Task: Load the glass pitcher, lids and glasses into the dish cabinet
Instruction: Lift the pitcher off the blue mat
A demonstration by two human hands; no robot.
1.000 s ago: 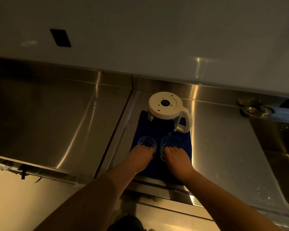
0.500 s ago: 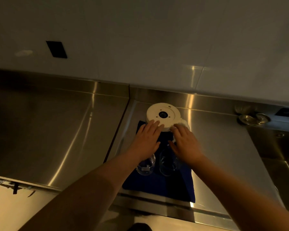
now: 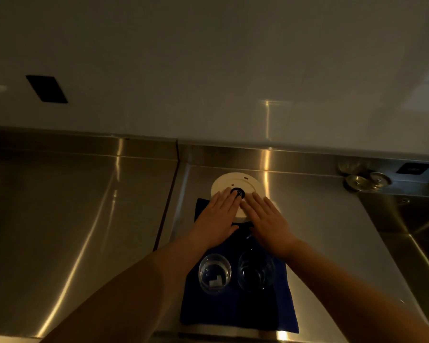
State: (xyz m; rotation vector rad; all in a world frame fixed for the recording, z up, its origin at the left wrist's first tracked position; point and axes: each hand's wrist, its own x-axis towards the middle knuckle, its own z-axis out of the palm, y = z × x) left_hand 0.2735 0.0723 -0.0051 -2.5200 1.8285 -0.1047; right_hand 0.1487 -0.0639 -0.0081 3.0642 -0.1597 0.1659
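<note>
Head view, left hand: the left hand [image 3: 218, 219] lies flat over the near left part of the white lid [image 3: 243, 183], fingers straight and close together, their tips reaching the dark round knob [image 3: 237, 193] in the lid's middle; whether the palm presses down, I cannot tell.
Head view, right hand: the right hand [image 3: 270, 224] lies flat over the near right part of the same lid, fingers straight and slightly fanned, holding nothing by a curl or pinch.
Head view, glass pitcher: the glass pitcher stands under the white lid at the far end of the blue cloth [image 3: 238, 310]; its glass body is almost wholly hidden by the lid and both hands.
Head view, glasses: the left glass [image 3: 214, 273] and the right glass [image 3: 256, 273] stand upright side by side on the cloth, nearer the person than the pitcher, just apart from each other; the right forearm passes beside the right glass.
Head view, counter: the blue cloth lies on the steel counter [image 3: 72, 219], right of a seam in the metal.
Head view, surroundings: a sink basin [image 3: 416, 233] sits at the right edge, with round metal fittings [image 3: 367, 180] behind it; a dark rectangle [image 3: 46, 89] is on the pale wall above.
</note>
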